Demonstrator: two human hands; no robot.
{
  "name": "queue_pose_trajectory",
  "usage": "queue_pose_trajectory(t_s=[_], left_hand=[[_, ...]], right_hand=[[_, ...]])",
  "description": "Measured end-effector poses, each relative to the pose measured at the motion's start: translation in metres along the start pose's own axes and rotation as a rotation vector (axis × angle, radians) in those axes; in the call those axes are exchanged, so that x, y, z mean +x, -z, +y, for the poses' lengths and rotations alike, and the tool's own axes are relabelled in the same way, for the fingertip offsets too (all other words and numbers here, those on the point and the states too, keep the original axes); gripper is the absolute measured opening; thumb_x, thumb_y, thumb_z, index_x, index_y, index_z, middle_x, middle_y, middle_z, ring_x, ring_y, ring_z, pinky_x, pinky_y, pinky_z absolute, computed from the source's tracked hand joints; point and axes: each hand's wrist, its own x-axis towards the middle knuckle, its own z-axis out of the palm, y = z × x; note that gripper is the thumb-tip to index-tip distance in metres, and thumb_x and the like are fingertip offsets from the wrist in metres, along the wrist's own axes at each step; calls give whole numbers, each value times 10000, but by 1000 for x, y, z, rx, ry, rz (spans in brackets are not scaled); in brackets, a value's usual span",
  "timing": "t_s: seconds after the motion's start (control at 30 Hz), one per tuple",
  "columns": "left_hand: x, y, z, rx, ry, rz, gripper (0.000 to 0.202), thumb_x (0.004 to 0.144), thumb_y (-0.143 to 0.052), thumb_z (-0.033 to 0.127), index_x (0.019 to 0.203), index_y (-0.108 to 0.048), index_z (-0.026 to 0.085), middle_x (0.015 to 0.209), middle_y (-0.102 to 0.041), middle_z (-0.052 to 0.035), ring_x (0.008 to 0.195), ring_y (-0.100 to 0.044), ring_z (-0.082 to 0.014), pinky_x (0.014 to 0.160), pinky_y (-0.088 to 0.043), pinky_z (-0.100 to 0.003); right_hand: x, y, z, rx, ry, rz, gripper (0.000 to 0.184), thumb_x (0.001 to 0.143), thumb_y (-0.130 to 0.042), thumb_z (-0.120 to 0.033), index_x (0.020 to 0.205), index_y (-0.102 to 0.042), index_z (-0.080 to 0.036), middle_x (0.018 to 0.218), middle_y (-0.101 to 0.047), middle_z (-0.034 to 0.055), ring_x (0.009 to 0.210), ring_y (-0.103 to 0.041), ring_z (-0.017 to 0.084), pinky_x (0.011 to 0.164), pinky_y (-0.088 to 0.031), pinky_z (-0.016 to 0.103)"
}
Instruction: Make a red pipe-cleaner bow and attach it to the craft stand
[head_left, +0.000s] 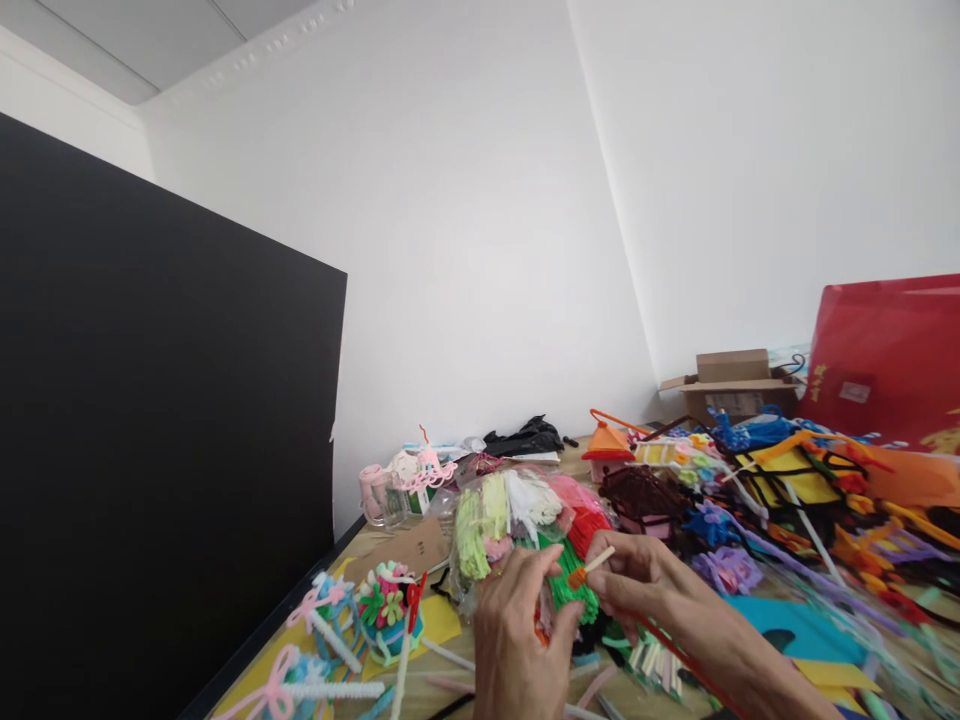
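Note:
My right hand (pixel 660 590) pinches a short pale stick (pixel 600 560) between thumb and fingertips. A small orange wound piece (pixel 576 578) sits at the stick's lower left end. From beneath the right hand a red pipe cleaner (pixel 686 665) trails toward the bottom right. Close by on the left, my left hand (pixel 521 630) has its thumb and index finger apart, facing the orange piece without touching it. Some red-orange shows behind its fingers, and I cannot tell what that is. Behind both hands lie bundles of pipe cleaners, with green (pixel 574 595) ones nearest.
Pipe-cleaner flowers (pixel 390 605) stand at the left on yellow sheets. A big black panel (pixel 165 420) fills the left side. At right are heaped colourful pipe-cleaner pieces (pixel 727 570), a blue sheet (pixel 795 630), a cardboard box (pixel 739 400) and a red case (pixel 889 360).

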Motion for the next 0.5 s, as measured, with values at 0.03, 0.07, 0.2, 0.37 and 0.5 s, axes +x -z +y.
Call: queue_pose_trajectory(t_s=[0.03, 0.07, 0.2, 0.37, 0.5], left_hand=[[-1, -2, 0, 47, -76, 49, 370, 717, -624, 64, 1056, -608, 213, 925, -689, -56, 891, -633, -226, 794, -521, -375], [-1, -5, -1, 87, -152, 98, 333, 736, -604, 58, 1031, -614, 213, 910, -690, -54, 894, -634, -225, 806, -519, -383], [-1, -11, 0, 198, -349, 291, 197, 783, -548, 40, 873, -628, 197, 741, -674, -34, 808, -647, -203, 810, -511, -375], [-4, -15, -2, 253, -363, 298, 181, 788, -535, 32, 856, -609, 183, 720, -658, -38, 770, -646, -193, 828, -494, -385], [-4, -15, -1, 233, -337, 280, 169, 806, -508, 36, 836, -584, 184, 719, -642, -39, 752, -633, -190, 805, -500, -382]], right_hand=[[1, 0, 2, 23, -10, 4, 312, 756, -654, -447, 656, -552, -169, 533, -454, -57, 470, -375, 83, 452, -317, 207], [2, 0, 3, 43, -17, 2, 320, 749, -656, -451, 645, -553, -167, 518, -462, -56, 450, -370, 79, 443, -317, 208], [2, -5, 2, 76, -46, 28, 351, 739, -650, -479, 601, -543, -174, 465, -465, -58, 421, -376, 81, 435, -334, 209], [1, -5, 1, 84, -64, 4, 349, 723, -665, -485, 612, -552, -173, 467, -474, -59, 408, -375, 77, 417, -333, 203], [0, -3, 1, 89, -37, -36, 339, 721, -675, -481, 651, -555, -173, 510, -480, -60, 433, -386, 79, 427, -332, 200]])
